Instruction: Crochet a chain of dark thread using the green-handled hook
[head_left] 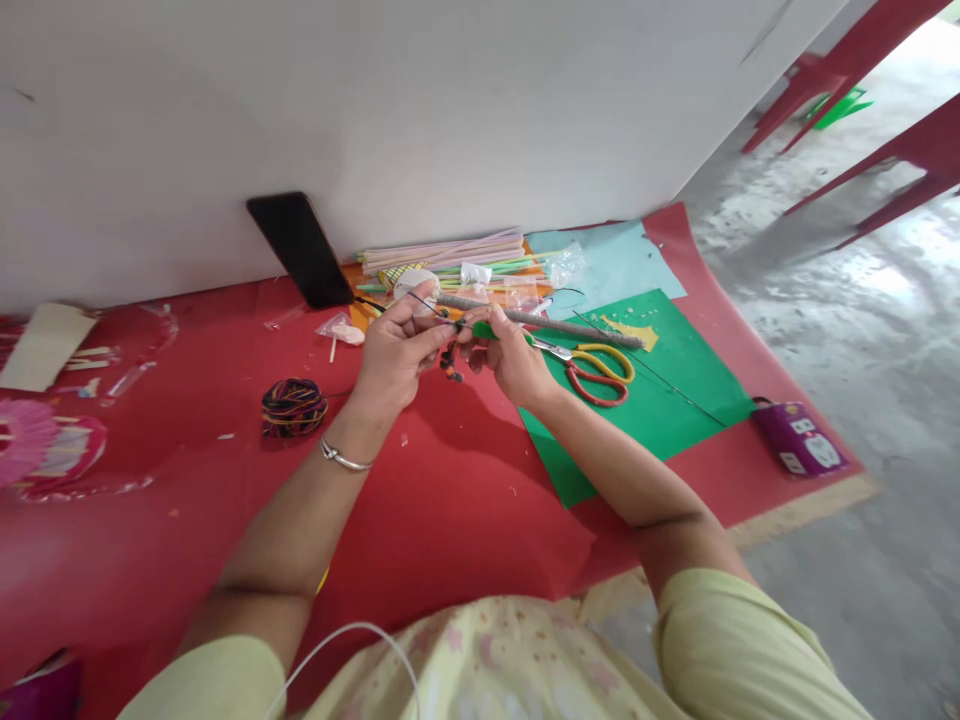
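Observation:
Near the middle of the view my left hand (pixel 397 350) pinches a dark thread (pixel 431 308). Close beside it, my right hand (pixel 514 360) is closed around a small tool with a green handle (pixel 485 330), its tip pointing to the left hand. A small dark and orange knotted piece of yarn (pixel 450 362) hangs between the fingertips of both hands. Left of my left wrist lies a ball of multicoloured yarn (pixel 293 407). Scissors with yellow and red handles (pixel 600 373) rest just right of my right hand.
A black phone (pixel 301 250) leans on the wall. Behind my hands are bundled pastel sticks (pixel 442 252), a grey rod (pixel 577 327) and plastic packets. Green paper (pixel 675 400) and a purple box (pixel 801 438) lie right on the red table cover (pixel 465 500); pink fans (pixel 45 440) lie left.

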